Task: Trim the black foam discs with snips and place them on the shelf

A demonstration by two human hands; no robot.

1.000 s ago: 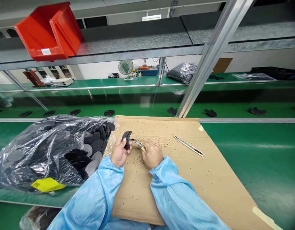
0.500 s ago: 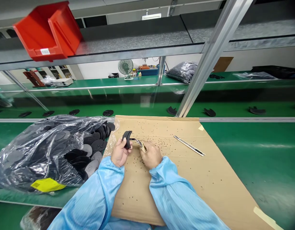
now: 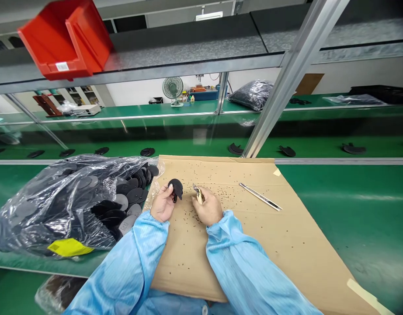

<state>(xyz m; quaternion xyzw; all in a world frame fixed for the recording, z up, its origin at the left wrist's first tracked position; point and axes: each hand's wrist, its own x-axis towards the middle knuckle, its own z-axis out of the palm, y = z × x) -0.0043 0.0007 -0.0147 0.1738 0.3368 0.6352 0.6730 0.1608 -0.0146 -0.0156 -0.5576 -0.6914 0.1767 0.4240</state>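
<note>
Between the thumb and fingers of my left hand [image 3: 162,204] is a curved black plastic part [image 3: 176,188], with a short stub pointing down from it. My right hand [image 3: 208,208] is closed around a pair of cutting pliers [image 3: 198,192] with pale handles. The pliers' metal jaws point up and to the left, a little apart from the black part. Both hands are above a cardboard sheet [image 3: 247,253] scattered with tiny dark bits. To the right of the pliers lies a slim utility knife [image 3: 260,197].
A clear plastic bag [image 3: 57,197] of round black parts lies at the left, against the cardboard. Behind, several black parts [image 3: 147,152] rest on a green belt [image 3: 195,151]. A metal post [image 3: 286,92] slants up at right. A red bin [image 3: 67,43] stands on the shelf above.
The pliers have drawn back to the right, away from the black part. My left hand has turned the part, so its stub points downward instead of toward the pliers.
</note>
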